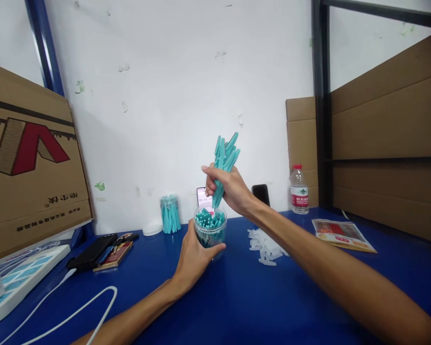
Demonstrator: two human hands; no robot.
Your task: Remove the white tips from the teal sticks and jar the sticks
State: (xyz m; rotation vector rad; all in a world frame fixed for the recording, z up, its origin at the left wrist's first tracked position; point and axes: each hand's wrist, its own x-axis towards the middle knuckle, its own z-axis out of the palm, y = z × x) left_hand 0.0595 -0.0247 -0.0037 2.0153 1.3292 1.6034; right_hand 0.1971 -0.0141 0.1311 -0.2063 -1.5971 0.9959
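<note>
My left hand (197,256) is wrapped round a clear round plastic jar (215,232), which stands on the blue table. Thin teal plastic sticks (210,219) fill the jar, their ends showing at its mouth. Just above it, my right hand (228,184) grips a bundle of flat teal plastic sticks (224,155). The bundle is held nearly upright, its lower ends close over the jar's mouth; I cannot tell whether they touch the contents. To the right lies a loose heap of small white plastic pieces (266,245), partly behind my right forearm.
A second jar of teal sticks (170,214) and a white lid (153,229) stand by the wall. A lit phone (203,195) leans behind my jar. A dark phone (260,194), water bottle (299,189) and packet (343,234) are right; a power strip (28,282) and cables are left.
</note>
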